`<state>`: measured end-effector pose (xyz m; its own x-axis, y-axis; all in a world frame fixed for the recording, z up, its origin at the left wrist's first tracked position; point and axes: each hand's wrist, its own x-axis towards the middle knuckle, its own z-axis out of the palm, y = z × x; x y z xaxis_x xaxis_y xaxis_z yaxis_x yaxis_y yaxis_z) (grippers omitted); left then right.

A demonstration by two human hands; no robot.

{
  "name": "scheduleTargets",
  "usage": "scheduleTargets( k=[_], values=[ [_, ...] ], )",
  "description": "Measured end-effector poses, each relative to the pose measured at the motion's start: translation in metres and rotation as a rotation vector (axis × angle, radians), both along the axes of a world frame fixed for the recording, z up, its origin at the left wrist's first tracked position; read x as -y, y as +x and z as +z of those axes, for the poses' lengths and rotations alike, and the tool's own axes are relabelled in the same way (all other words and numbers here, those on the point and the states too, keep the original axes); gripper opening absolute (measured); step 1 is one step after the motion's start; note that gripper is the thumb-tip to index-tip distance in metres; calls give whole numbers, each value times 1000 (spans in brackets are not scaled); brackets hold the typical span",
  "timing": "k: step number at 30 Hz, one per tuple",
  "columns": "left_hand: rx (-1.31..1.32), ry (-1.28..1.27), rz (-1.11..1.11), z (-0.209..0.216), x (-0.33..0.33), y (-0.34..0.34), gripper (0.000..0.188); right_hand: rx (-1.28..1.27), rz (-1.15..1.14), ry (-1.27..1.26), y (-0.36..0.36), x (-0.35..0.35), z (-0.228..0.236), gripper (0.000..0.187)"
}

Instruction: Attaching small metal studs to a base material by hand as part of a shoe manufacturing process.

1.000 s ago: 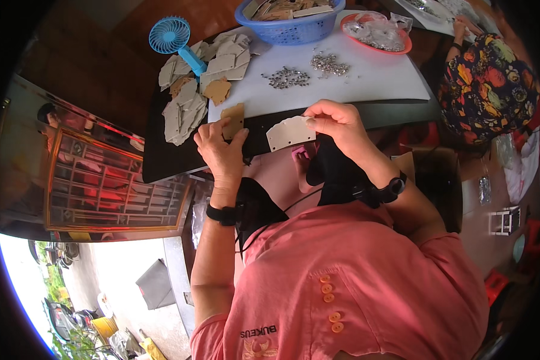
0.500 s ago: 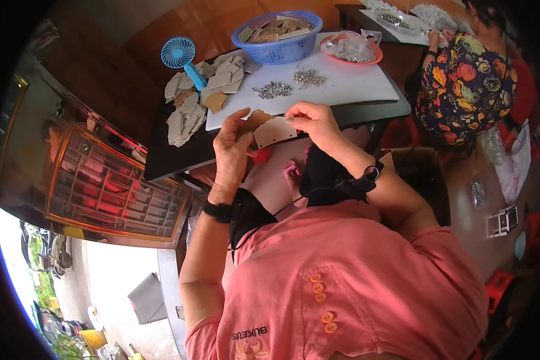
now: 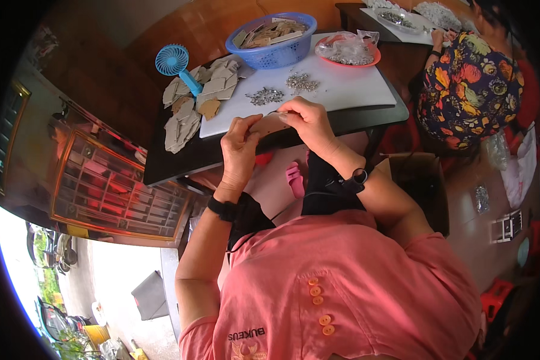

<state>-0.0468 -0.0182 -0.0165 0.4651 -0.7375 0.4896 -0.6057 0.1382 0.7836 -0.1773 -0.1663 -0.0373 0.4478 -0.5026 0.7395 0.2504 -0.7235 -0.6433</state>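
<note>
A small cardboard card [image 3: 268,125] with a row of little holes is held up between my hands, just off the table's near edge. My left hand [image 3: 239,149] pinches its left end between thumb and fingers. On the upper right part, the thumb and fingers of my right hand [image 3: 309,125] are closed; whether a small metal piece is in them, I cannot tell. Beyond the card, two heaps of tiny shiny metal parts, one nearer [image 3: 265,96] and one farther right [image 3: 302,82], lie on a white board [image 3: 357,90]. Several similar grey cards [image 3: 184,125] are piled at the left.
A blue handheld fan [image 3: 173,60] stands among the cards. Behind are a blue basket [image 3: 273,57] full of cards and a red plate [image 3: 375,57] with bagged metal parts. Another person [image 3: 468,90] sits at a table on the right. An open cardboard box [image 3: 417,174] stands below.
The card has tipped from showing its pale face to a flatter, shaded angle. My left hand has come slightly closer to the right one, and its fingers have closed in. The view has shifted slightly.
</note>
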Motion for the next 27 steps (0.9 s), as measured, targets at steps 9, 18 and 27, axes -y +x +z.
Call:
scheduleTargets(
  k=[9, 18, 27],
  values=[
    [43, 19, -34, -13, 22, 10, 30, -204, -2, 57, 3, 14, -11, 16],
    [-25, 42, -31, -27, 19, 24, 32, -209, -21, 46, 5, 13, -10, 14],
    [-252, 32, -73, -30, 20, 36, 31, -245, -12, 133, 4, 18, -14, 18]
  ],
)
